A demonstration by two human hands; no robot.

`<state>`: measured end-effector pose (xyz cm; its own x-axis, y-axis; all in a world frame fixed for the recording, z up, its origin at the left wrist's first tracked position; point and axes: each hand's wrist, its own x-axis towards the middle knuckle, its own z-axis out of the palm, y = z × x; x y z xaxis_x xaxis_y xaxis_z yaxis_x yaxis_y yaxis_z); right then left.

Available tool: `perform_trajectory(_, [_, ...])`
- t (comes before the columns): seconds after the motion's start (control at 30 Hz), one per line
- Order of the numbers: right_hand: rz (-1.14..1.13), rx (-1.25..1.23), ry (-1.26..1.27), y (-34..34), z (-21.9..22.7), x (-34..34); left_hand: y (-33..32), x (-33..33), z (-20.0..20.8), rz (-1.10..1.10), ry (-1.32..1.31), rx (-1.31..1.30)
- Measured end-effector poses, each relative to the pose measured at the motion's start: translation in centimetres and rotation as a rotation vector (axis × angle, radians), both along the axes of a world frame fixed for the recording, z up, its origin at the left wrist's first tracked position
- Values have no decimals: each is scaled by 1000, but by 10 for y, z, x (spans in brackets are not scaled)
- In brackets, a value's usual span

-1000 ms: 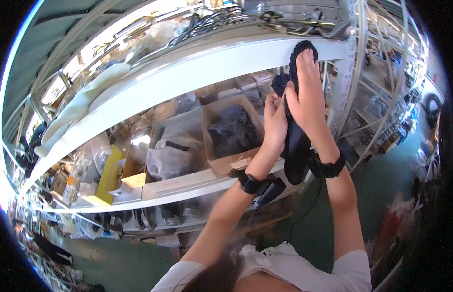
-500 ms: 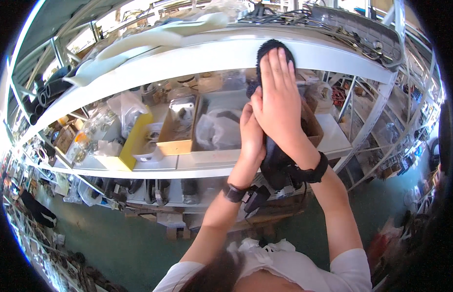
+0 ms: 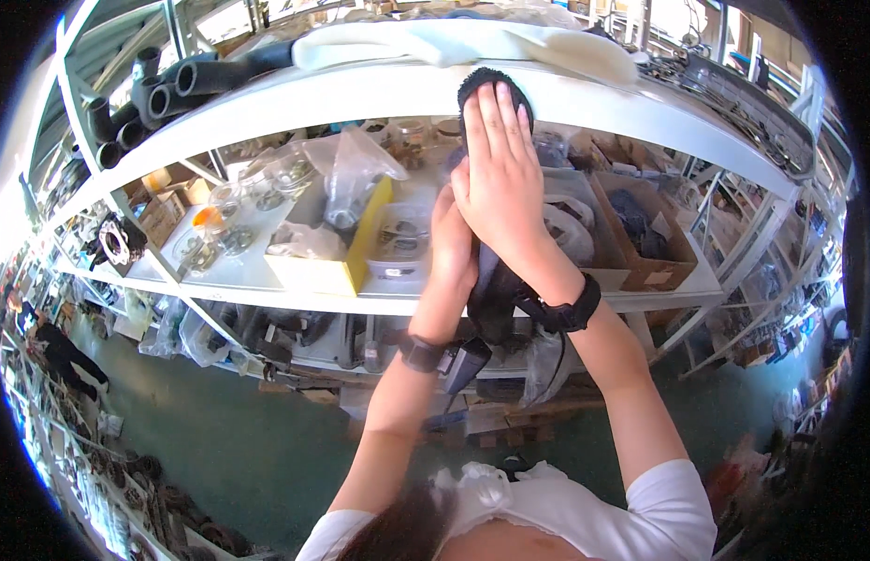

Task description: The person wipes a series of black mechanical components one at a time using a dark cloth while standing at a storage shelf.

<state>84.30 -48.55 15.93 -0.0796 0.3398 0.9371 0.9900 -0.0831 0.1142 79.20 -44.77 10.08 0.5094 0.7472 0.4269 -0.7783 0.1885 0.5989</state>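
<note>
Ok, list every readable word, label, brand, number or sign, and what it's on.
None readable.
Cardboard box, right side of shelf: pale patch on front, too small to read.
Clear tub: mark on front, too blurred to read.
Black cloth under right hand: no text visible.

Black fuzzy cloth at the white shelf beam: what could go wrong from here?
The curved white sheet lies along the edge just above the black fuzzy cloth; an upward push by the right hand might nudge it.

The black wrist device behind the left hand might bump the lower shelf if that arm moves forward.
</note>
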Motion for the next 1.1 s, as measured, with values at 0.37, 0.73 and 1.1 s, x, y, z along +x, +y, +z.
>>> perform_trajectory(0.37, [-17, -18, -109, 52, 6, -58, 33, -67, 18, 255, 185, -87])
perform_trajectory(0.73, [95, 19, -39, 81, 7, -98, 63, -107, 14, 279, 163, -19])
perform_trajectory(1.1, [21, -16, -25, 131, 10, -171, 115, -181, 22, 186, 225, 7])
